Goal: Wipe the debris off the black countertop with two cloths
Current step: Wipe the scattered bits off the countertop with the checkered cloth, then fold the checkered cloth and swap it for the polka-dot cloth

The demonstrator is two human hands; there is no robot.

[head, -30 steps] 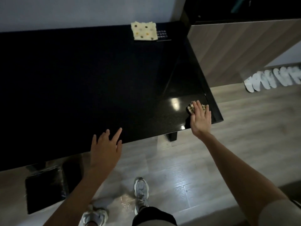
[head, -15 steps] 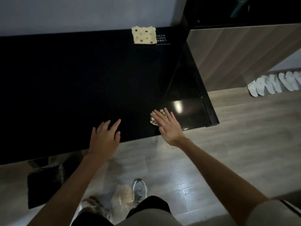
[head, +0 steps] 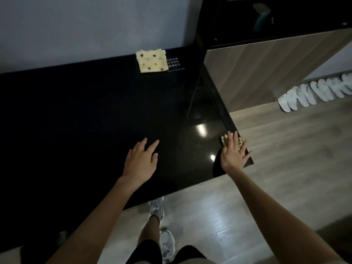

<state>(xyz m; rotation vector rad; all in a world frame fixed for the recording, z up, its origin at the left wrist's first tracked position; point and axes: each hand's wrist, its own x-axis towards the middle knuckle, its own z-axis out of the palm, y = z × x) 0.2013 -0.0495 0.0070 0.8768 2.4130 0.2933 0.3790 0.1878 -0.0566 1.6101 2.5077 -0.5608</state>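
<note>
The black countertop (head: 76,121) fills the left and middle of the view. My right hand (head: 233,152) presses flat, fingers straight, on a small spotted cloth (head: 224,139) at the counter's front right corner, close to the right edge. My left hand (head: 142,161) lies flat on the bare counter near the front edge, fingers spread, holding nothing. A second cloth (head: 152,60), pale yellow with coloured dots, lies spread at the back of the counter against the wall. I cannot make out debris on the dark surface.
A small black sign with white text (head: 174,63) stands beside the yellow cloth. A wood-fronted cabinet (head: 266,69) rises to the right of the counter. White slippers (head: 314,92) line the wooden floor at the right. My shoes (head: 156,208) stand under the counter's front edge.
My right hand slid the spotted cloth left along the front edge, then back right to the front right corner. My left hand stayed near the front edge.
</note>
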